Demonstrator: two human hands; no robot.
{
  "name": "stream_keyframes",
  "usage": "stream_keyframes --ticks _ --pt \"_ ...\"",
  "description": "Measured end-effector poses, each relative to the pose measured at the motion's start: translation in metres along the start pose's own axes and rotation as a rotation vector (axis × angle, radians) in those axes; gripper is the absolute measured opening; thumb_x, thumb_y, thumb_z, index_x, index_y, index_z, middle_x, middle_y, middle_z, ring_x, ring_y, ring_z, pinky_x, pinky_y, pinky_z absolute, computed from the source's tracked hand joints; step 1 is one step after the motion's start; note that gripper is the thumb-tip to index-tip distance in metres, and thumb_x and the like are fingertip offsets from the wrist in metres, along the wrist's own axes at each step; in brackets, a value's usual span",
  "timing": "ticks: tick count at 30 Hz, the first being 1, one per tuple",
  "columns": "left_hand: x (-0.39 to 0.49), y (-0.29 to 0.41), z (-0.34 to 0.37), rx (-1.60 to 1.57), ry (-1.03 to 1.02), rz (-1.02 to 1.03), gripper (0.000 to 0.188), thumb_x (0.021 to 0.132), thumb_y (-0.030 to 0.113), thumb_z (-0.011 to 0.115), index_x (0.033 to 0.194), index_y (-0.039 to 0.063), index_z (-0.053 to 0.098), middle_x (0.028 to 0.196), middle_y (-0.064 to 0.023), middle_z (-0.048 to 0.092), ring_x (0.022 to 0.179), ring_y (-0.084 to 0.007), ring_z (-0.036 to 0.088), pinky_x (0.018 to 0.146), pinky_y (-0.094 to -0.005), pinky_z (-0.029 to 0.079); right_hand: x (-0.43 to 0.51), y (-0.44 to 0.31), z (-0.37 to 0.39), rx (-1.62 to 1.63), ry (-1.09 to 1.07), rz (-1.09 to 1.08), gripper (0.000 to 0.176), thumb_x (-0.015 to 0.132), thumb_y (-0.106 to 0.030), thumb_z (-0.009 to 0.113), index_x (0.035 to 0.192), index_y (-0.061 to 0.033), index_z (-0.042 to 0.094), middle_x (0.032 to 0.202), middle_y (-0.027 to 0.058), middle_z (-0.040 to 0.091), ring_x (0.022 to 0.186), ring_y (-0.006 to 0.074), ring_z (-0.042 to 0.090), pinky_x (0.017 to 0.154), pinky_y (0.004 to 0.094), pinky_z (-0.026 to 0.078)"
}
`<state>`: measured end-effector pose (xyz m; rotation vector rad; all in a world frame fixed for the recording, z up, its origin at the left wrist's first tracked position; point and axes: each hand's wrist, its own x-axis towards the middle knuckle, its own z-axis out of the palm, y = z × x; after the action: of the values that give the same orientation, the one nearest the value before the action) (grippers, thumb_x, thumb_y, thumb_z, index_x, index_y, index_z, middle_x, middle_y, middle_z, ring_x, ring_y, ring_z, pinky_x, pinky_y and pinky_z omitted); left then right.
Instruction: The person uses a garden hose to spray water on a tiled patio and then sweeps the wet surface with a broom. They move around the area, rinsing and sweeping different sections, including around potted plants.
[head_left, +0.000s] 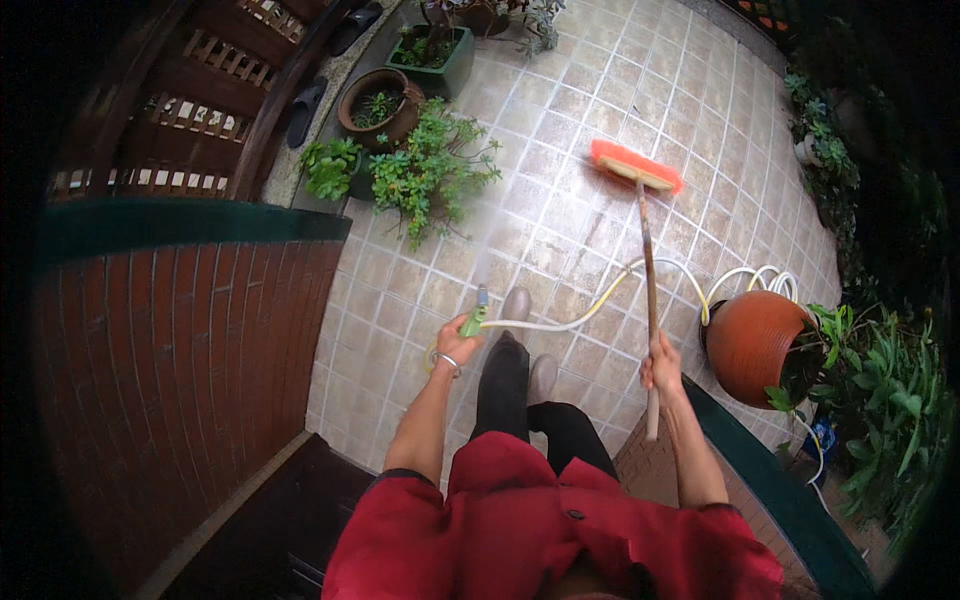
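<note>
My left hand (457, 342) is closed around a green hose spray nozzle (473, 321), and a fine spray of water leaves its grey tip toward the tiled floor (540, 225). A white and yellow garden hose (559, 325) runs from the nozzle to the right, passing by the broom handle. In my right hand (661, 365) is the wooden handle of a push broom (646, 240), gripped near its lower end in the picture. The broom's orange-red bristle head (636, 166) lies farther out on the wet, shiny tiles.
Potted plants (431, 165) line the left edge beside a ledge with dark slippers (306, 112). A large terracotta pot (754, 349) stands at the right, with hose coils behind it and leafy plants (892, 405) beyond. Low brick walls (187, 360) with green tops flank both sides.
</note>
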<state>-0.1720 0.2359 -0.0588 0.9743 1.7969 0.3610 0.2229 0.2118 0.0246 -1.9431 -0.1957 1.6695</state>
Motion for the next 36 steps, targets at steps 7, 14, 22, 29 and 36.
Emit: stream_keyframes --ticks 7,14,22,29,36 --pt "-0.049 -0.042 0.022 -0.178 0.158 0.217 0.046 0.062 0.006 0.068 0.108 0.008 0.065 0.091 -0.0067 0.067 0.080 -0.0176 0.061 0.075 -0.0306 0.049 -0.079 0.065 -0.017 -0.077 -0.031 0.218 0.053 0.097 -0.021 0.043 0.147 -0.0220 0.023 0.056 0.0013 0.041 0.036 0.0114 0.037 0.031 0.0264 0.034" --pt "-0.078 -0.119 0.007 -0.351 0.063 0.364 0.046 0.065 0.004 0.068 0.110 0.005 0.063 0.087 -0.0020 0.064 0.076 -0.0130 0.058 0.069 -0.0279 0.049 -0.081 0.088 0.012 -0.085 -0.044 0.225 0.041 0.098 -0.021 0.040 0.137 -0.0191 0.031 0.059 0.0021 0.040 0.039 0.0112 0.036 0.031 0.0255 0.032" --pt "-0.160 -0.225 -0.087 -1.042 0.454 -0.203 0.042 0.070 0.002 0.060 0.112 0.010 0.062 0.064 0.0018 0.053 0.051 -0.0093 0.048 0.048 -0.0248 0.042 -0.117 0.115 0.040 -0.016 -0.061 0.194 0.041 0.097 -0.024 0.046 0.136 -0.0204 0.034 0.060 -0.0002 0.037 0.041 0.0087 0.035 0.033 0.0214 0.030" --pt "-0.176 -0.254 -0.071 -0.691 -0.059 0.248 0.040 0.072 0.005 0.059 0.112 0.010 0.063 0.064 0.0021 0.054 0.050 -0.0086 0.049 0.047 -0.0252 0.041 -0.170 0.177 0.080 -0.070 -0.021 0.213 0.036 0.097 -0.023 0.044 0.132 -0.0173 0.038 0.059 0.0005 0.038 0.041 0.0099 0.037 0.033 0.0224 0.031" --pt "-0.216 -0.334 -0.160 -1.323 0.512 -0.166 0.049 0.069 0.004 0.060 0.118 0.007 0.058 0.071 -0.0050 0.060 0.054 -0.0147 0.055 0.054 -0.0270 0.046 -0.254 0.228 0.098 -0.281 -0.075 0.245 0.031 0.096 -0.017 0.042 0.127 -0.0188 0.043 0.056 0.0021 0.040 0.037 0.0117 0.037 0.030 0.0256 0.031"
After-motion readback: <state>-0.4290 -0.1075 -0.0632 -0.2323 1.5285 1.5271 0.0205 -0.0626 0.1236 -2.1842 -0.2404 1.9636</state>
